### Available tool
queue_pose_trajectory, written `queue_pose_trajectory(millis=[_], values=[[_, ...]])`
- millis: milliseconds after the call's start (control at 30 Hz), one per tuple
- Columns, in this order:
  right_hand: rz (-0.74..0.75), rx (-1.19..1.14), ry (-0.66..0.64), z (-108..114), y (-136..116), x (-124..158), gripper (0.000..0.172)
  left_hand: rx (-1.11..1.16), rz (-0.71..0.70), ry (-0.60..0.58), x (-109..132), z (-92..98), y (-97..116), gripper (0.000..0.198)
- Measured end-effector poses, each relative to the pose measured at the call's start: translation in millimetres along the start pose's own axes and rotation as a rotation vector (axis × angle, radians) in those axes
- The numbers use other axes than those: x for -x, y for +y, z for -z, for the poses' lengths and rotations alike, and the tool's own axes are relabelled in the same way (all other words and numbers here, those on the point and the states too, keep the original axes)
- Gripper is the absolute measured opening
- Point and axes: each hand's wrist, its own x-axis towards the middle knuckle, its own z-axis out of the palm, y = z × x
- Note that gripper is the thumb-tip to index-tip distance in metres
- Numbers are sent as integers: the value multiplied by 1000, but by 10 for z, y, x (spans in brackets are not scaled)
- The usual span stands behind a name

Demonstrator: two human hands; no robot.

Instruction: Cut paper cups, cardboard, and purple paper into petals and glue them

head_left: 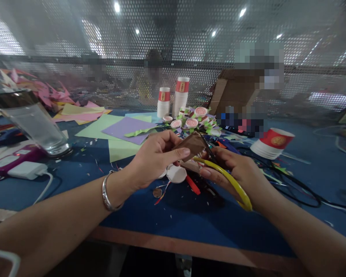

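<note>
My left hand (164,154) pinches a flat brown piece (194,146), which looks like a wrapper or card, between thumb and fingers. My right hand (236,165) is closed around a tool with a long curved yellow handle (230,181). The working end of the tool is dark and partly hidden, close to the brown piece's right edge. White paper discs (176,174), a red strip (193,184) and a small round brown piece (157,192) lie below the hands. Just beyond them is a cluster of paper-cup flowers (192,123) with pink centres and green leaves.
Stacked paper cups (182,88) stand at the back; more cups (272,143) lean at right. Coloured paper sheets (129,129) lie left of centre. A glass jar (37,123) and a purple power strip (17,159) are at left, black cables (300,196) at right, a perforated screen (127,46) behind.
</note>
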Motion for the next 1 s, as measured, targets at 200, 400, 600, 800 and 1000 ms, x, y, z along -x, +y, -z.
queue_pose_trajectory(millis=[200,400,600,800,1000], values=[[-56,28,51,-28,-38,22,44,-36,23,7,-5,-8,2,26],[-37,75,54,-41,-11,34,39,-6,31,-20,-11,17,39,26],[69,135,100,-77,64,43,39,-12,34,-54,-16,39,26,25],[89,157,108,-70,67,54,40,-26,36,-75,-12,51,44,25],[12,84,102,-71,-20,51,38,-20,76,-79,-15,56,7,28]])
